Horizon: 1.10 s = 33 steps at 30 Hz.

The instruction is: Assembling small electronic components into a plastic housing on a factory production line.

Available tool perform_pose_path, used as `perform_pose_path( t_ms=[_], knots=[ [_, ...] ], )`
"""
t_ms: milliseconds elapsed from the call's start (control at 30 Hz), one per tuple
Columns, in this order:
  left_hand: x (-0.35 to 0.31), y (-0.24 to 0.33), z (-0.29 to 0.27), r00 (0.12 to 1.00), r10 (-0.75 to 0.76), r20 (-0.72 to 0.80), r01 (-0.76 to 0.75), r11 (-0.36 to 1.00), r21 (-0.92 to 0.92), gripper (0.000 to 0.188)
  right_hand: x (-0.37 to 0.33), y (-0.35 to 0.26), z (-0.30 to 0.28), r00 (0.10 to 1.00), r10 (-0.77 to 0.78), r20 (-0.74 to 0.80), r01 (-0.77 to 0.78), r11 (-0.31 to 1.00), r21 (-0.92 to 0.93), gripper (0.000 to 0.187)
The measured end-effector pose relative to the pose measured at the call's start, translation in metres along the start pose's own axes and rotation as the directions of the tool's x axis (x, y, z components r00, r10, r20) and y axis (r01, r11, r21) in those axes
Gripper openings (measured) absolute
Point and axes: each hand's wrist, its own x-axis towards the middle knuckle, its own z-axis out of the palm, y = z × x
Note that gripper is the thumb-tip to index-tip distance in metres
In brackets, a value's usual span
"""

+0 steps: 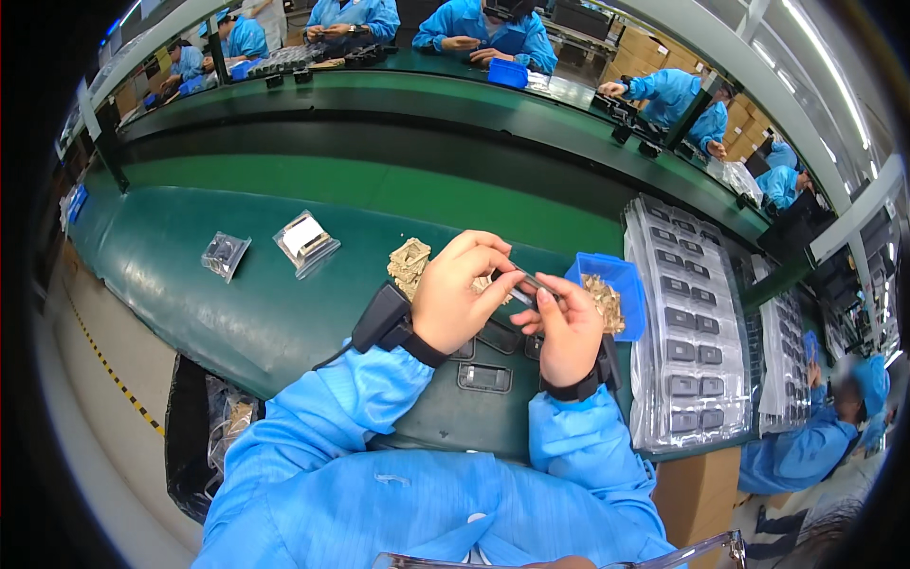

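Observation:
Both of my hands are raised over the green table, fingertips together at a small, dark, flat part (pixel 524 281) with a pale inner edge. My left hand (pixel 462 292) pinches its left end between thumb and fingers. At the other end, my right hand (pixel 567 334) grips it with thumb and forefinger; the other fingers curl beneath. Its exact kind is too small to tell. Below my hands lies a black rectangular plastic housing (pixel 484 377), with more dark housings (pixel 498 337) partly hidden behind the fingers. A heap of small tan pieces (pixel 409 266) sits beside my left hand.
A blue bin (pixel 633 284) of tan pieces stands right of my hand. Clear trays (pixel 643 398) of black parts stack further right. Two plastic bags (pixel 226 254) (pixel 305 243) lie left. Across a belt (pixel 332 178), co-workers in blue (pixel 498 38) sit. A black-lined bin (pixel 187 427) stands lower left.

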Motion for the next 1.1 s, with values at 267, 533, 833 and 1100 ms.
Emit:
perform_pose_path(
  t_ms=[267, 533, 833, 1100],
  knots=[
    [-0.007, -0.005, 0.003, 0.98, -0.149, -0.134, 0.142, 0.988, -0.064, 0.011, -0.015, 0.024, 0.004, 0.971, -0.233, 0.057, 0.238, 0.965, -0.108, 0.032],
    [-0.013, -0.008, -0.004, 0.934, -0.357, -0.001, 0.341, 0.895, -0.289, 0.01, -0.015, 0.02, -0.007, 0.979, -0.029, 0.199, -0.013, 0.978, 0.207, 0.043],
    [-0.011, -0.006, -0.012, 0.845, -0.51, 0.163, 0.494, 0.625, -0.604, 0.01, -0.01, 0.018, -0.006, 0.897, -0.335, 0.288, 0.422, 0.843, -0.334, 0.039],
    [-0.012, -0.005, -0.008, 0.855, -0.499, 0.142, 0.473, 0.635, -0.61, 0.011, -0.017, 0.021, -0.006, 0.927, -0.244, 0.285, 0.301, 0.938, -0.174, 0.044]
  ],
)
